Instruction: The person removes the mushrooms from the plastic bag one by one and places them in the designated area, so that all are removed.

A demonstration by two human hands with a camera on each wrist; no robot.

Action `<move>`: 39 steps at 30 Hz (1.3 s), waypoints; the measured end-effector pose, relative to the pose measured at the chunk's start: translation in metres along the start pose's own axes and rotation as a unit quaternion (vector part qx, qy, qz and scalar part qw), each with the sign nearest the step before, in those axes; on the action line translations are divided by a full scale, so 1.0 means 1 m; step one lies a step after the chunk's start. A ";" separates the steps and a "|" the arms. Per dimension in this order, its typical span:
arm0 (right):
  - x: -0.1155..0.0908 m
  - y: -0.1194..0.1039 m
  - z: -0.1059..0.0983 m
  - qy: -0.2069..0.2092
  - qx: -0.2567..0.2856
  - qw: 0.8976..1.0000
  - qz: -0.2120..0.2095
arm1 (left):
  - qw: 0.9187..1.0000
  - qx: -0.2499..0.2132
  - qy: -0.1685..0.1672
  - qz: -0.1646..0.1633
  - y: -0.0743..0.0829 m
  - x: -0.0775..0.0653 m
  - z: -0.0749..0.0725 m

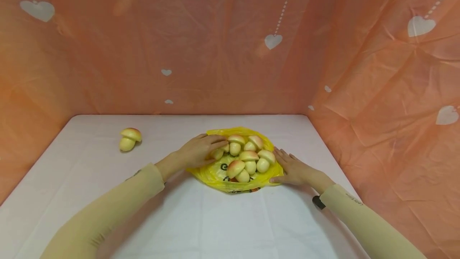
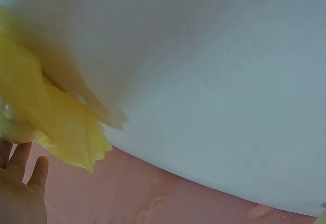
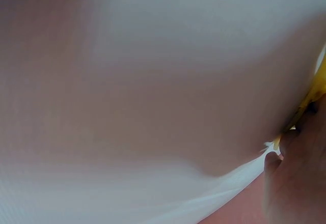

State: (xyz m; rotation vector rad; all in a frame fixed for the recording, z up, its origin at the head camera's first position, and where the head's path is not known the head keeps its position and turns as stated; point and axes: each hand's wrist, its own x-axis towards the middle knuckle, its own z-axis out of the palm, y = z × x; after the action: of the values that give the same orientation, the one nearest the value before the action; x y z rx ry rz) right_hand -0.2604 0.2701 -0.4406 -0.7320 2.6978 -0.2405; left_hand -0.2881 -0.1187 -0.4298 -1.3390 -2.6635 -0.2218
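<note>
A yellow plastic bag (image 1: 215, 175) lies spread on the table with its mouth opened wide. Inside it sit several toy mushrooms (image 1: 249, 161) with cream stems and reddish caps. My left hand (image 1: 199, 150) reaches over the bag's left side, fingers and thumb around a mushroom (image 1: 217, 154) that it partly hides. In the left wrist view, the bag (image 2: 61, 117) hangs over that mushroom beside the fingers (image 2: 38, 175). At the bag's right edge, my right hand (image 1: 296, 170) rests with its fingers extended against the plastic.
One more toy mushroom (image 1: 129, 139) stands apart toward the left rear of the white-covered table (image 1: 237, 227). Orange curtains (image 1: 187, 51) with white hearts rise behind the table and along both sides.
</note>
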 end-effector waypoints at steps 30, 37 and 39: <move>0.001 0.000 0.002 0.001 -0.002 1.000 0.001 | 0.989 -0.074 0.128 -0.031 0.004 -0.023 -0.008; 0.000 -0.002 0.001 0.003 0.000 1.000 -0.005 | 0.976 -0.089 0.185 -0.066 -0.003 -0.041 -0.018; 0.000 -0.002 0.001 0.001 -0.001 1.000 -0.003 | 0.973 -0.092 0.198 -0.071 -0.006 -0.047 -0.021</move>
State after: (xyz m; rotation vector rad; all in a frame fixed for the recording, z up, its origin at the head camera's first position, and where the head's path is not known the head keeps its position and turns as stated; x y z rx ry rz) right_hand -0.2594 0.2685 -0.4411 -0.7417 2.6983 -0.2405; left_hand -0.2640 -0.1630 -0.4192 -1.0159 -2.4391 -0.6921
